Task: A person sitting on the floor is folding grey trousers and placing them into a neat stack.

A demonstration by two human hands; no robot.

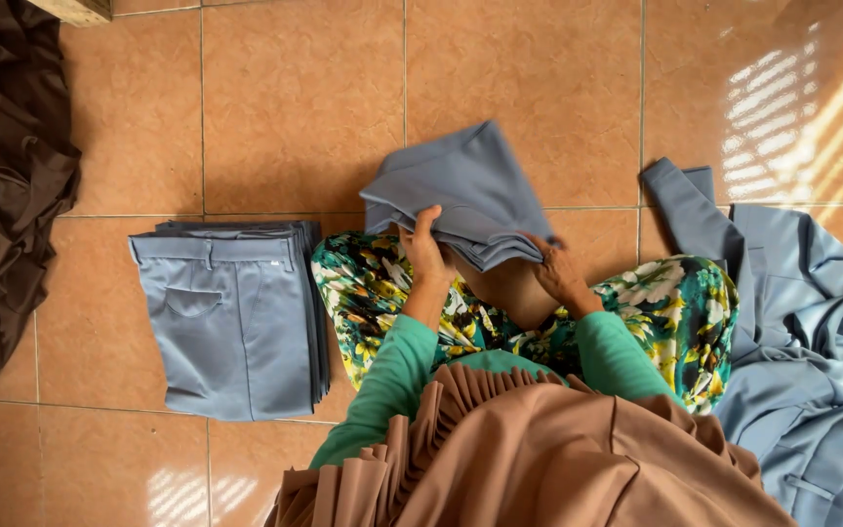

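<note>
Tiled floor (295, 98), hands (495, 259) gripping folded grey trousers (461, 190), stacked pile (231, 312) beside

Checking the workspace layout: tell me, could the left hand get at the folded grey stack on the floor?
Probably yes: the stack lies beside the left hand with bare tile between, though that hand holds a folded grey garment.

The floor (304, 98) is laid with large square tiles of mottled orange-tan, joined by thin pale grout lines. Striped sunlight (812, 107) falls across the upper right tiles. At the top left edge sits what may be a wooden block (75, 10).
</note>
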